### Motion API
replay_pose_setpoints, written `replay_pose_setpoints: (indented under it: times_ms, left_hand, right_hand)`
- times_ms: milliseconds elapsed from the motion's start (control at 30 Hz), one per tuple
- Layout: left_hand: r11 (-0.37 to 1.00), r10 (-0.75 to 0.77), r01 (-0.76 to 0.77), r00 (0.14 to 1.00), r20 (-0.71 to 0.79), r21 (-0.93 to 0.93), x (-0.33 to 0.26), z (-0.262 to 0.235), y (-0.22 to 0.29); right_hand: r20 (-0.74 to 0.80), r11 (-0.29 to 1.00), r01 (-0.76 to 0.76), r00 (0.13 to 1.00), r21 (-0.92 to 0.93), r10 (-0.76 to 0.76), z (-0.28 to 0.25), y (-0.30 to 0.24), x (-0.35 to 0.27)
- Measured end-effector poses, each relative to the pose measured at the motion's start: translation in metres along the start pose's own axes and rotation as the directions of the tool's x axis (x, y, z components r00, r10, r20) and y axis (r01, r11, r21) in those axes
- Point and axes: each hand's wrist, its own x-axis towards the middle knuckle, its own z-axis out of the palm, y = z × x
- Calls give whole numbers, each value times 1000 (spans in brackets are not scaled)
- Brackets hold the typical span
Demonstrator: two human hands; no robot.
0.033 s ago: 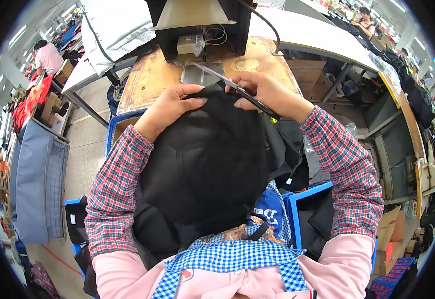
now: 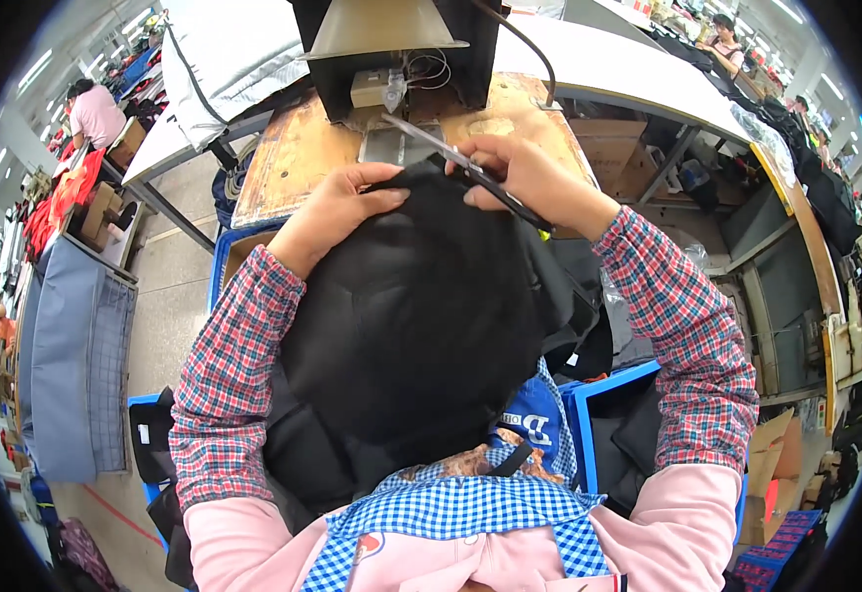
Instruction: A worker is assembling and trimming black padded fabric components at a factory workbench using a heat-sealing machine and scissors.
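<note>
At left of centre, the left hand [image 2: 342, 207] pinched the upper edge of the black cloth [image 2: 411, 306] between thumb and fingers; the cloth filled the middle of the frame, over the lap. A slack pinch there could have let the edge slip or bunch. Just right of it, above centre, the right hand [image 2: 539, 183] had its fingers closed around the scissors [image 2: 510, 197]; whether they also gripped cloth could not be told. The blades slanted up and left, in front of the machine [image 2: 391, 49] at top centre, so a careless push might have knocked the tip against it. With the left fingertips so near, a slip of the scissors could have nicked skin or the dark cloth.

As for edges, floor [image 2: 169, 286] showed left of the left forearm. The bench [image 2: 288, 168] ended just above the hands, leaving the blades little room upward. Lower right, the blue bin's rim [image 2: 608, 383] lay close to the right sleeve [image 2: 682, 335], where a backward elbow could have caught; more room seemed to lie above it.
</note>
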Motion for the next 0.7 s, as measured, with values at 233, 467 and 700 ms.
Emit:
replay_pose_setpoints:
  times_ms: [233, 467, 700]
  left_hand:
    - [951, -58, -8, 978, -202, -310, 29, 9, -2]
    - [936, -8, -84, 965, -261, -342, 50, -2, -22]
    - [941, 24, -112, 964, -266, -320, 59, -12, -30]
  right_hand:
    - [-271, 959, 81, 950, -271, -157, -11, 2, 45]
    - [-321, 903, 72, 920, -423, -224, -9, 9, 70]
    - [-321, 890, 35, 926, -454, -200, -9, 14, 82]
